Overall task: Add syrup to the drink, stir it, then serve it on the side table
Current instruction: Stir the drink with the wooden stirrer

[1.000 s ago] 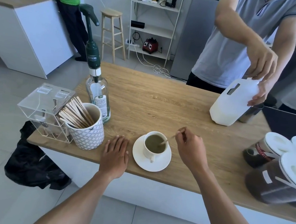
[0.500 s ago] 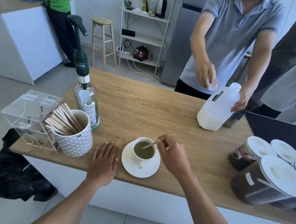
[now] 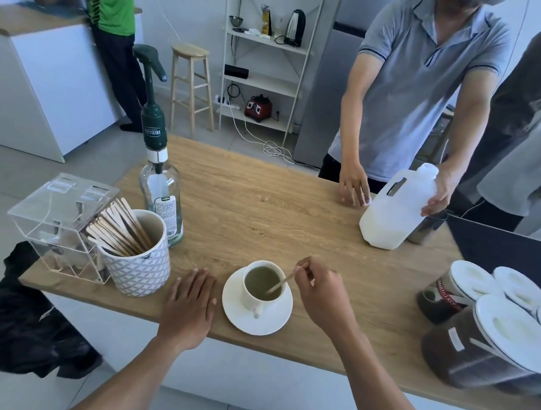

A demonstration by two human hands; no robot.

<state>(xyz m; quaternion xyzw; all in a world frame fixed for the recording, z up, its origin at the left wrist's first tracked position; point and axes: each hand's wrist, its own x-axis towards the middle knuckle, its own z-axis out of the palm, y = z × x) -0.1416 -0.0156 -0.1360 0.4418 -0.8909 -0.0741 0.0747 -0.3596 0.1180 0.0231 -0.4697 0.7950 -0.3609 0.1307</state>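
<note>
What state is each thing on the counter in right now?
Cup: upright on saucer, filled with greenish drink.
Stir stick: tip in the drink, pinched by right hand.
Left hand: flat on counter, empty.
Syrup bottle: upright, pump on, nearly empty.
Milk jug: uncapped, tilted, held by another person.
Jars: lidded.

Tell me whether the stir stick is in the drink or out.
In: the stir stick, pinched by the right hand, dips into the cup.

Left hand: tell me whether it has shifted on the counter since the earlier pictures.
No. The left hand lies flat on the counter, between the patterned cup and the saucer, as before.
</note>
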